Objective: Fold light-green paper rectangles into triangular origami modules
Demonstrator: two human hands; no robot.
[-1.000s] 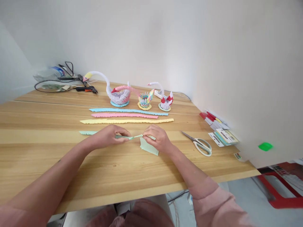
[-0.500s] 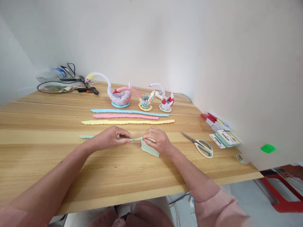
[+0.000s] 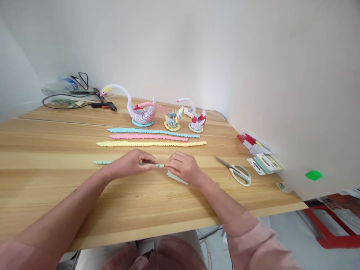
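A strip of green folded paper (image 3: 102, 162) runs out to the left from under my left hand (image 3: 135, 162), which is closed round it. At the strip's right end, my right hand (image 3: 181, 166) pinches the tip, its fingers pressed together close to my left fingertips. Under my right hand a flat pale green paper (image 3: 177, 177) lies on the table, partly covered. Beyond my hands lie a yellow strip (image 3: 152, 144), a pink strip (image 3: 149, 137) and a blue strip (image 3: 153, 131), one behind another.
Scissors (image 3: 239, 174) lie right of my hands. Paper swans, among them a large white one (image 3: 144, 115), stand at the back. A glue gun (image 3: 104, 105) with its cable is at the back left. Paper packs (image 3: 266, 164) lie along the right wall.
My right hand has shifted slightly left, closer to my left fingertips, and its fingers have closed further over the strip's end. The view has moved slightly.
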